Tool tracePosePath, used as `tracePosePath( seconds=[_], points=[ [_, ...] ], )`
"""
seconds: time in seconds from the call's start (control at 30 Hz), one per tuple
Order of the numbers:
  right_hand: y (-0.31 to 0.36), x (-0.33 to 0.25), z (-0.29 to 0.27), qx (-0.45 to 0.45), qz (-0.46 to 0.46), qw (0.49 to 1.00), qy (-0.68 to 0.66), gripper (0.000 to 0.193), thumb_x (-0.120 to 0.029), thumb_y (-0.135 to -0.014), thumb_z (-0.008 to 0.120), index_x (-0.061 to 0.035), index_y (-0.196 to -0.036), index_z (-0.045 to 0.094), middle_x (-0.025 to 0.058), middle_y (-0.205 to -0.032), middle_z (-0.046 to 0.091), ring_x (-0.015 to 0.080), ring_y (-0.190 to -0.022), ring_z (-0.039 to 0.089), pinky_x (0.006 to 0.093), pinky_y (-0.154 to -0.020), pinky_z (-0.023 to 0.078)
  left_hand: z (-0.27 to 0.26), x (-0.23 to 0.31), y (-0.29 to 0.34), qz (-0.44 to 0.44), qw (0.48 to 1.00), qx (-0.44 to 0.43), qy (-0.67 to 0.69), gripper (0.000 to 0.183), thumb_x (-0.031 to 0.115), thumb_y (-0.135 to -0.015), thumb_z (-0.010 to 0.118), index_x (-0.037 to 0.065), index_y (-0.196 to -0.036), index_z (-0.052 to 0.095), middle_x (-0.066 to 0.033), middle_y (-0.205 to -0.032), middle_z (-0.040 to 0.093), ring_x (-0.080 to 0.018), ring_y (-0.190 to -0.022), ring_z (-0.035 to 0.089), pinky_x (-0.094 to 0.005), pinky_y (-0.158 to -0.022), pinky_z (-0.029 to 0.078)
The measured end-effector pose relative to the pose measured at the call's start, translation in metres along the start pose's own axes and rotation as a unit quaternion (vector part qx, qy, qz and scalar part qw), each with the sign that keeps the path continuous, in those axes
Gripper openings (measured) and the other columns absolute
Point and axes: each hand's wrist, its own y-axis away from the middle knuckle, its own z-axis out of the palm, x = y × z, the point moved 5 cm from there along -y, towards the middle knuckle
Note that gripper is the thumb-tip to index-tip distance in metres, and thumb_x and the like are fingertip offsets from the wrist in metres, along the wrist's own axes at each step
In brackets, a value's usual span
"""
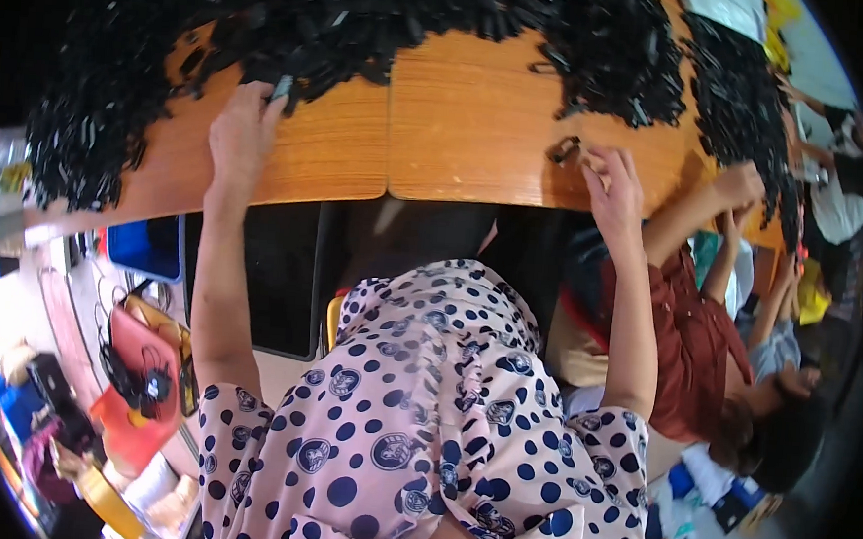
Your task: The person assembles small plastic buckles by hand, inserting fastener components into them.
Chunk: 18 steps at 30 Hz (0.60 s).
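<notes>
From where I am standing, the person in the dotted top point(393, 415) is working at a wooden counter point(472, 94), with both arms reaching over its near edge. The left hand point(238, 139) is hovering by the near fringe of a big heap of small black parts point(347, 37), its thumb and forefinger nearly closed as they are pinching a small grey piece point(282, 88). The right hand point(616, 192) is hanging above the other half of the counter, fingers curled and thumb close to the forefinger; I cannot tell whether they are gripping anything. Just left of those fingertips a single dark part point(563, 149) is lying on the wood, and I cannot make out whether it is being touched. Beyond it, a second black heap point(622, 64) is spreading toward the edge. To the right, a co-worker in a dark red shirt point(688, 349) is sitting close by, one hand point(740, 186) stretching over the counter near another dark pile point(743, 101). Down on the left, a blue bin point(146, 250) is standing beside the counter.
</notes>
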Motion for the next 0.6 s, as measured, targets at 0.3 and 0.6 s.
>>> tracePosePath(
  seconds=[0.3,0.6],
  points=[
    [-0.03,-0.004,0.014,-0.083,-0.179,0.971,0.135,0.026,-0.009,-0.077,0.063,-0.0083,-0.103,0.058,0.0094,-0.098,0.055,0.0293,-0.092,0.055,0.0385,-0.074,0.048,0.023,0.002,0.005,-0.028,0.995,0.012,0.1,0.012,0.013,-0.086,0.059,0.004,-0.093,0.053,-0.0123,-0.089,0.062,-0.0277,-0.079,0.061,-0.0355,-0.067,0.047],
    [-0.019,-0.041,0.037,-0.083,0.021,0.903,-0.422,0.044,-0.002,-0.082,0.064,-0.01,-0.123,0.05,-0.0013,-0.084,0.052,0.0061,-0.063,0.052,0.0212,-0.055,0.043,0.04,0.104,0.046,-0.216,0.524,-0.263,0.781,0.034,0.006,-0.088,0.057,0.006,-0.12,0.048,-0.0096,-0.091,0.06,-0.0174,-0.084,0.063,-0.025,-0.07,0.049]
  ],
)
